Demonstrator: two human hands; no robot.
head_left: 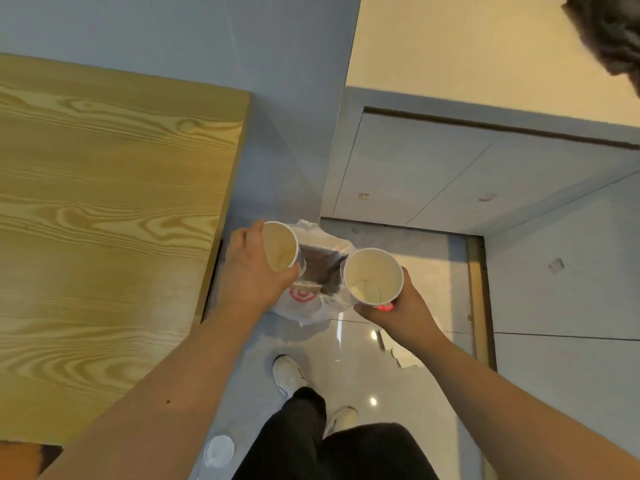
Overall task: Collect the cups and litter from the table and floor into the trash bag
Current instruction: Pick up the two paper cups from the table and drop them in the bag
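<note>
My left hand [247,271] grips a white paper cup [280,247], tilted with its mouth facing right. A second white paper cup [373,276] with a red mark near its base is held upright in my right hand [403,308]. Both cups look empty and hang just above a white trash bag [304,306] with a red logo, which stands open on the floor between my hands. The bag's dark inside [322,268] shows between the two cups.
A light wooden table [104,220] fills the left side, its edge just left of my left hand. A white lid-like piece of litter [219,450] lies on the grey floor near my feet. Grey walls and a doorway step stand behind and right of the bag.
</note>
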